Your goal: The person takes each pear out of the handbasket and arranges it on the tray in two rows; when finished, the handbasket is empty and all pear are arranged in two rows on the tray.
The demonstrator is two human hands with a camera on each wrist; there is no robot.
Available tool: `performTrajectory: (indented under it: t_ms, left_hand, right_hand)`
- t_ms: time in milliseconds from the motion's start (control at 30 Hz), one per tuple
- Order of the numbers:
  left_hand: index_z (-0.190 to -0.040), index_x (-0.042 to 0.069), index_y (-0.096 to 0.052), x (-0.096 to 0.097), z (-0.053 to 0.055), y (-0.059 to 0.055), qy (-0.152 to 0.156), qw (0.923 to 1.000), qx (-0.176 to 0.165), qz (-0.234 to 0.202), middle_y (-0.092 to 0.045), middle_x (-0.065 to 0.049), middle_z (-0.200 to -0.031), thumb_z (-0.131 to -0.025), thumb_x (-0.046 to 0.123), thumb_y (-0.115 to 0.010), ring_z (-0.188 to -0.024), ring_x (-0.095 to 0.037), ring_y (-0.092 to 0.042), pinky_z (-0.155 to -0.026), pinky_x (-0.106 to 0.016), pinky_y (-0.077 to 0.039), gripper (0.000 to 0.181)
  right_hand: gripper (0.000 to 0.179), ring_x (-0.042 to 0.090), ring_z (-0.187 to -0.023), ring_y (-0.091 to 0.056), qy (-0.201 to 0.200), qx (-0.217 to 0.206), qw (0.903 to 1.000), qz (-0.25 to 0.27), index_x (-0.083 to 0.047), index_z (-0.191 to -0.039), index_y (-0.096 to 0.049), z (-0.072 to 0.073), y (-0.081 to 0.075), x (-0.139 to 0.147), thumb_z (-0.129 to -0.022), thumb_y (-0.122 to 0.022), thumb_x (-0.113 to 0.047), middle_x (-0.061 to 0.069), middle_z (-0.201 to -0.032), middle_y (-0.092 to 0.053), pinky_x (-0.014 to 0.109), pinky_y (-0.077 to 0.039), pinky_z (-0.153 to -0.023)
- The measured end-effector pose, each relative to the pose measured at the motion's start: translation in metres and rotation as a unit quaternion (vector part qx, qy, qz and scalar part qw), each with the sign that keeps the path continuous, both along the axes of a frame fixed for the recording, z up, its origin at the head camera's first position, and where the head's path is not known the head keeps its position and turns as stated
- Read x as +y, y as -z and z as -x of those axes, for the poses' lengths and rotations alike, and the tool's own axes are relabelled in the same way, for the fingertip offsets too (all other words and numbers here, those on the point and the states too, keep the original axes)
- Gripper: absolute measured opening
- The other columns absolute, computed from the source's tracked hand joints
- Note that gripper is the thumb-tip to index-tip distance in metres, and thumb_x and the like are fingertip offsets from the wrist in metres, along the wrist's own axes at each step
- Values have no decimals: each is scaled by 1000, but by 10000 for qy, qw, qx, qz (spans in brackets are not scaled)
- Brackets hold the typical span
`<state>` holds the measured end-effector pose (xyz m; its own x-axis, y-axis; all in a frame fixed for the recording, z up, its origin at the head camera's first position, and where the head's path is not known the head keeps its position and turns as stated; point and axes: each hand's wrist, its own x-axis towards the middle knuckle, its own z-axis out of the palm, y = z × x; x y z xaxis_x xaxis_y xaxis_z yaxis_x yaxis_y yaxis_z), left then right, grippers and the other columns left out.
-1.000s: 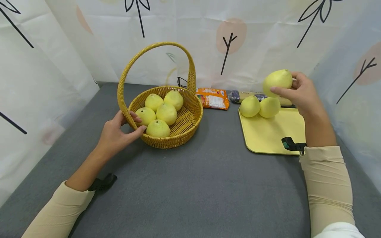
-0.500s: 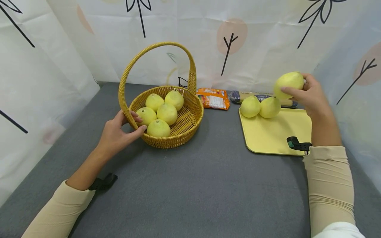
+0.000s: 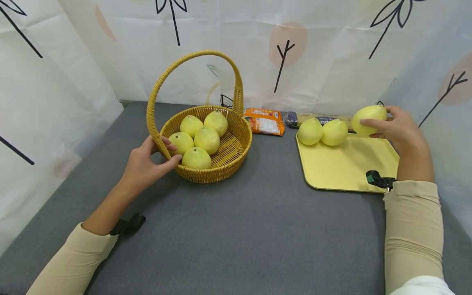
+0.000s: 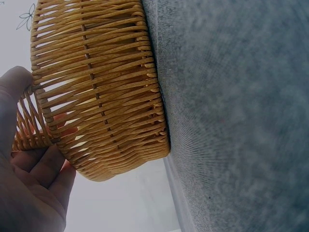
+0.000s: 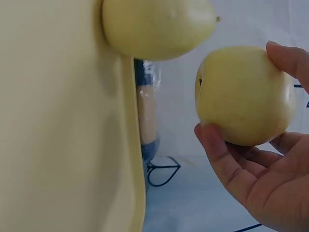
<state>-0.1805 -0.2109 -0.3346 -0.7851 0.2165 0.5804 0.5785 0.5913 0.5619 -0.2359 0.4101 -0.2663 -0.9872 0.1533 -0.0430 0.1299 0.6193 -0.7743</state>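
My left hand (image 3: 144, 164) grips the wicker basket (image 3: 221, 174) at its left rim, around the foot of the tall handle. In the left wrist view the thumb and fingers (image 4: 46, 169) lie about the handle's base. Several pale yellow pears (image 3: 206, 141) sit inside the basket, mostly on its left side. My right hand (image 3: 403, 127) holds another pear (image 3: 368, 119) between thumb and fingers, above the back right part of the yellow tray (image 3: 346, 164). Two pears (image 3: 309, 132) stand side by side at the tray's back left. The right wrist view shows the held pear (image 5: 246, 96) apart from the tray.
Behind the basket and tray lie an orange packet (image 3: 263, 122) and a long clear-wrapped package (image 3: 313, 119) along the back edge. A patterned white curtain (image 3: 250, 49) rises behind and at both sides. Grey cloth (image 3: 239, 229) covers the table.
My right hand has moved right and then down with the pear, from above the two tray pears to the tray's back right. The left hand and basket stay in place.
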Motion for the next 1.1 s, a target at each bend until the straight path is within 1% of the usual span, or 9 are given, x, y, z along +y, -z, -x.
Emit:
performTrajectory:
  t_ms: [67,133,233,300,367,433,633,867,1100]
  left_hand:
    - [-114,3,-59,0,0,0,1,10000,-2,8,-71,-3,-100,-82,9,-83,-93,-19,-67,-84,-19,-49,41]
    - [-114,3,-59,0,0,-1,11,10000,-9,-3,-71,-3,-100,-82,9,-83,-93,-19,-67,-84,-21,-49,41]
    - [-114,3,-59,0,-1,-1,28,10000,-35,-42,-71,-2,-100,-82,9,-83,-93,-18,-66,-85,-21,-49,40]
    - [-114,3,-59,0,-1,-1,45,10000,-43,-65,-71,-3,-100,-82,9,-83,-93,-19,-66,-85,-20,-49,40]
    - [-114,3,-59,0,0,-1,47,10000,-45,-69,-71,-3,-100,-82,9,-83,-94,-19,-67,-85,-18,-48,40]
    - [-114,3,-59,0,0,0,36,10000,-39,-63,-71,-4,-100,-82,9,-83,-94,-20,-67,-85,-18,-48,40]
    - [-114,3,-58,1,-1,-1,-14,10000,-74,-34,-71,-4,-100,-82,10,-82,-94,-20,-66,-85,-22,-49,41]
    - [-114,3,-58,1,0,0,-34,9999,-129,-35,-71,-3,-100,-82,11,-82,-94,-19,-66,-85,-23,-50,41]
    - [-114,2,-58,1,-1,-1,-41,9999,-97,-35,-72,-4,-99,-82,11,-83,-94,-21,-67,-84,-13,-45,41]
  right_hand:
    - [98,-3,-75,-59,-2,-144,9998,-151,7,-155,-13,1,4,3,-93,-70,-43,22,-131,-40,21,-55,-72]
    - [101,2,-79,-58,-26,-254,9994,-216,9,-155,-10,3,8,5,-93,-70,-44,23,-133,-38,25,-56,-74]
    - [103,16,-96,-55,-21,-338,9994,-84,12,-154,-8,6,14,6,-92,-72,-41,23,-134,-35,33,-58,-80]
    - [103,28,-108,-48,-20,-356,9994,17,13,-153,-5,8,19,6,-93,-72,-37,27,-137,-31,39,-58,-82]
    - [103,38,-117,-43,-10,-398,9992,43,13,-153,-2,10,24,7,-94,-72,-34,31,-142,-26,40,-58,-82]
    - [103,44,-122,-39,-42,-470,9989,71,13,-152,2,11,28,7,-95,-71,-31,36,-146,-20,40,-58,-83]
    - [100,47,-122,-38,-175,-806,9964,179,14,-150,11,14,34,5,-98,-67,-22,42,-149,-8,39,-57,-84]
    - [100,53,-129,-33,-192,-1059,9939,238,11,-150,17,15,32,0,-99,-64,-18,43,-153,2,38,-57,-85]
    - [99,55,-132,-30,-384,-1173,9922,181,12,-149,19,14,29,-2,-100,-62,-16,44,-152,3,35,-57,-85]
